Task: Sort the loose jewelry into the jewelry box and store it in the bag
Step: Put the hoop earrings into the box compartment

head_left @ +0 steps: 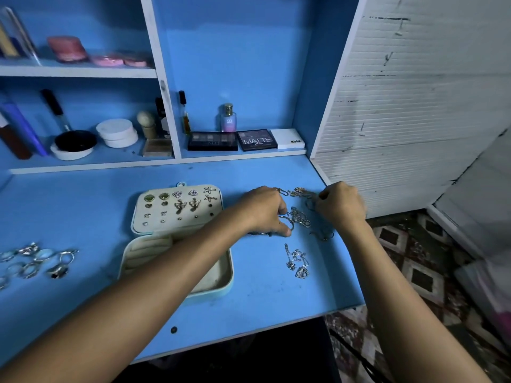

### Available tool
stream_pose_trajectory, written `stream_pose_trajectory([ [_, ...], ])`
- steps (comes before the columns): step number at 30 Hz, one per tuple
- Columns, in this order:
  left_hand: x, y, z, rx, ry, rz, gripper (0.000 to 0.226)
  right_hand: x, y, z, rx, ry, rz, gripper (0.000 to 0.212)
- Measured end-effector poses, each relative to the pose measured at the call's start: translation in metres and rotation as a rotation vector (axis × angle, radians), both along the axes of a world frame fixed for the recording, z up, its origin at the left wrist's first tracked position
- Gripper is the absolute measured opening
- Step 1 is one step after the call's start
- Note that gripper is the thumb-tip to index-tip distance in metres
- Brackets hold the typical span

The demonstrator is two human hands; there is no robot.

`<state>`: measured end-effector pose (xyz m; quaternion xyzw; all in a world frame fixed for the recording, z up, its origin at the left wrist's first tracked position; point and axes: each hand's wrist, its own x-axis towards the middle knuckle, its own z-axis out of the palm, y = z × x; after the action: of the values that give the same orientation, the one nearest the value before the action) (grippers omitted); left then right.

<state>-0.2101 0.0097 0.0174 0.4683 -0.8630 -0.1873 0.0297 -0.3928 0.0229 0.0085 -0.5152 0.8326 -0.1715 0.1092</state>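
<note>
Both hands are busy in the tangled chains (301, 217) right of the open jewelry box (177, 239): left hand (265, 210) pinched on a hoop (286, 221), right hand (341, 203) closed on a chain end. One strand should be lifted slowly.

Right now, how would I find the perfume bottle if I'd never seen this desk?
Start at the blue desk and look up to the shelf behind it, in the middle nook. Three flat makeup palettes lie in a row there, and the perfume bottle stands just behind them. It is the only pink-and-blue glass bottle with a gold cap.
</note>
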Motion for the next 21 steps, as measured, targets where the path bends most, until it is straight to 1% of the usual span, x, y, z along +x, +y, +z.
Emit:
stream_pose_trajectory([
  [4,0.0,-0.001,-0.002,0.018,0.018,0.03,0.049,0.003,0.001,-0.001,-0.008,0.002,0.003,0.017],
  [11,-0.003,0.002,0.001,0.053,0.1,0.067,0.042,0.006,0.0,0.001,0.055,0.017,0.021,0.026],
  [13,-0.004,0.002,0.001,0.052,0.128,0.078,0.04,0.007,0.002,0.0,0.059,0.02,0.035,0.025],
  [15,-0.004,0.002,0.001,0.043,0.152,0.088,0.035,0.008,0.004,0.0,0.052,0.012,0.048,0.023],
  [19,-0.002,0.002,0.0,0.0,0.177,0.103,0.015,0.013,0.01,0.001,0.005,-0.029,0.062,0.02],
  [21,0.0,0.004,0.002,-0.015,0.181,0.101,0.012,0.015,0.012,0.001,-0.038,-0.061,0.067,0.016],
])
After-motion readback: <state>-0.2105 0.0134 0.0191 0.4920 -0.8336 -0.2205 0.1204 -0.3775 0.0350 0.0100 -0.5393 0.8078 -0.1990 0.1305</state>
